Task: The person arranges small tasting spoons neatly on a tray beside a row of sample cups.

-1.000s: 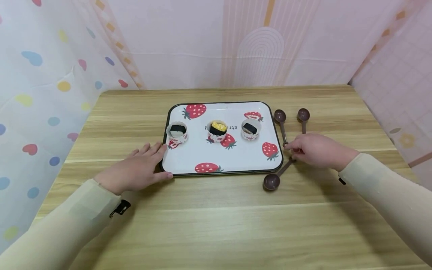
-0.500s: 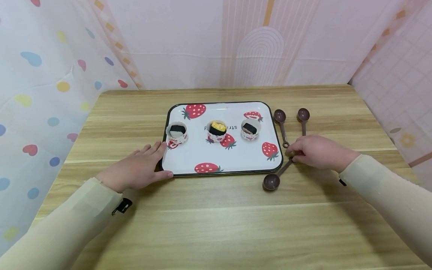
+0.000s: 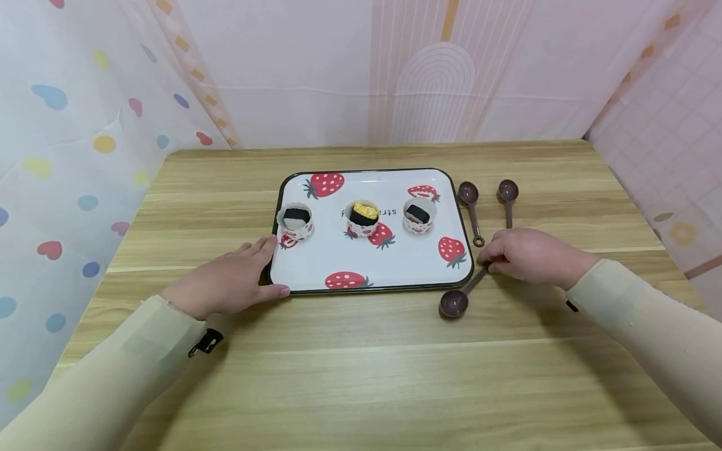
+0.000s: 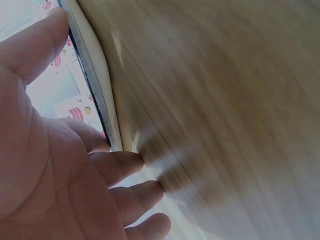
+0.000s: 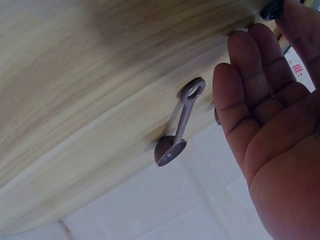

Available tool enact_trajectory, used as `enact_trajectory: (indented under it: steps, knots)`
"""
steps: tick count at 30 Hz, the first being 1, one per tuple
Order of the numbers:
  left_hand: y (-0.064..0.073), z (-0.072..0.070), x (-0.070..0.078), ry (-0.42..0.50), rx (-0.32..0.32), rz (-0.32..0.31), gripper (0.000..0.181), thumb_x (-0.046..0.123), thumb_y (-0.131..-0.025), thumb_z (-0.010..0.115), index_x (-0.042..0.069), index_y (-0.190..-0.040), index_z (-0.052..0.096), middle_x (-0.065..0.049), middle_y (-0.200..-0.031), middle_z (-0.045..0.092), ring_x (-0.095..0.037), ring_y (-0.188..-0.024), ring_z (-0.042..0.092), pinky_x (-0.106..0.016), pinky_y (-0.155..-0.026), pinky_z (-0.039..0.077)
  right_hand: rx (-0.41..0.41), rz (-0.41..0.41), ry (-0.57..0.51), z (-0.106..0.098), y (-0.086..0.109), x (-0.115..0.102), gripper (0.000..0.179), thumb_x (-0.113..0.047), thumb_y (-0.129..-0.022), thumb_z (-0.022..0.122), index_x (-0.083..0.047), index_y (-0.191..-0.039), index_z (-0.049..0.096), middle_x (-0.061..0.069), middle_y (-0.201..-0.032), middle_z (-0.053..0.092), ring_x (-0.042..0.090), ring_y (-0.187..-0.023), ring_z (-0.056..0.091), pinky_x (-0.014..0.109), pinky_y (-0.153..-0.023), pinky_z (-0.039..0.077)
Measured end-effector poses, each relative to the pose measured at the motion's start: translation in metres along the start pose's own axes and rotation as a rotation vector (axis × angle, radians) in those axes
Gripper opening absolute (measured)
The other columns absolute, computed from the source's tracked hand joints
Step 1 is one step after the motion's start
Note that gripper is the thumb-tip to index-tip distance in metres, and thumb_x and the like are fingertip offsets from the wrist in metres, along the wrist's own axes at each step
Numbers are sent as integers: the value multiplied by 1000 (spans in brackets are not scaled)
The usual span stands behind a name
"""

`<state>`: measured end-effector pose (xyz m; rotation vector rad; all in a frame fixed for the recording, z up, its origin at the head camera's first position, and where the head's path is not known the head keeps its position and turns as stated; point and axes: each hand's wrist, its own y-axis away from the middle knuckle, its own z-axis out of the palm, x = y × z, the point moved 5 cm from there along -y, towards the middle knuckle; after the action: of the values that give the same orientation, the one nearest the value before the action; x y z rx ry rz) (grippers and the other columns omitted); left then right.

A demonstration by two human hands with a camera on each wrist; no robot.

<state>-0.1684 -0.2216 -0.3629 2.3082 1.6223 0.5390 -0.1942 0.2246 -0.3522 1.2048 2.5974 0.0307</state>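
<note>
My left hand [image 3: 228,282] lies at the near left corner of a white strawberry-print tray [image 3: 395,266], fingers extended and thumb along the front rim. On the tray stand three paper cups, a left one [image 3: 299,232], a middle one [image 3: 366,232] and a right one [image 3: 418,225], each with a sushi-like piece. Right of the tray, my right hand [image 3: 533,254] pinches the handle end of a brown measuring spoon [image 3: 454,304], its bowl on the table. In the right wrist view the dark handle end [image 5: 272,9] shows at the thumb and fingertips.
Two more brown measuring spoons lie behind my right hand: a left one [image 3: 469,194] beside the tray and a right one [image 3: 508,191], its handle partly hidden. The wooden table [image 3: 361,376] ends at a patterned curtain [image 3: 310,75] behind and at both sides.
The right hand has shifted slightly toward me and right, away from the left back spoon, whose ring end now shows fully. The left hand and tray stay nearly still.
</note>
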Motion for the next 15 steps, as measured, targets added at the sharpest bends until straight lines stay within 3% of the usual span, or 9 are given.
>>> enact_trajectory:
  steps: [9, 15]
  knots:
    - [-1, -1, 0, 14, -14, -16, 115, 71, -97, 58, -7, -166, 11, -29, -172, 20, -57, -155, 22, -67, -124, 29, 9, -30, 14, 0, 1, -2, 16, -6, -86, 84, -20, -94, 82, -5, -91, 72, 9, -84, 65, 39, -79, 59]
    - [-1, -1, 0, 22, -14, -15, 114, 70, -97, 59, -7, -166, 10, -29, -172, 20, -57, -155, 22, -67, -124, 29, -46, -6, -12, 0, 2, -5, 17, -5, -86, 83, -21, -92, 80, -6, -92, 71, 8, -85, 64, 38, -81, 59]
